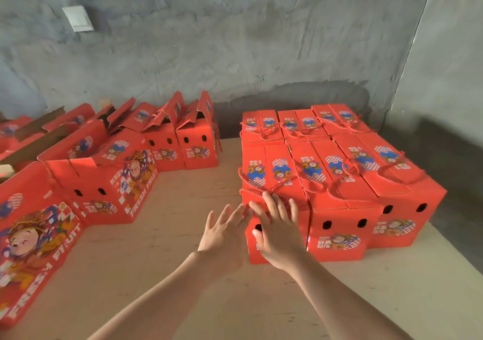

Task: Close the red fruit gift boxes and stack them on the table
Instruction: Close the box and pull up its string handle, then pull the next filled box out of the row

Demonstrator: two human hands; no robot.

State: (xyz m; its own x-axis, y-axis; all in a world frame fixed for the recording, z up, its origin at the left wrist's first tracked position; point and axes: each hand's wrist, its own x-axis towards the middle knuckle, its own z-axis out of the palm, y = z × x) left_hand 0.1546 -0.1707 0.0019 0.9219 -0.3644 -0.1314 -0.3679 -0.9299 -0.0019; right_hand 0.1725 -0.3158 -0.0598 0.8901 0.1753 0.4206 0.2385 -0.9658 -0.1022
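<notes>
A block of closed red fruit gift boxes [337, 180] with rope handles stands in two rows at the right of the table. My right hand [278, 231] lies with straight fingers against the front face of the nearest left box [279, 183] of that block. My left hand [224, 231] is spread open just beside that box's left edge, its fingertips near the corner. Several open red boxes [115, 180] with raised flaps stand along the left side, reaching back to the wall.
The pale wooden table [188, 274] lies bare between the two groups of boxes. A rough grey concrete wall [235, 52] rises right behind them, with a white switch plate [78, 18] at the upper left. The table's right edge [454, 248] runs close to the closed block.
</notes>
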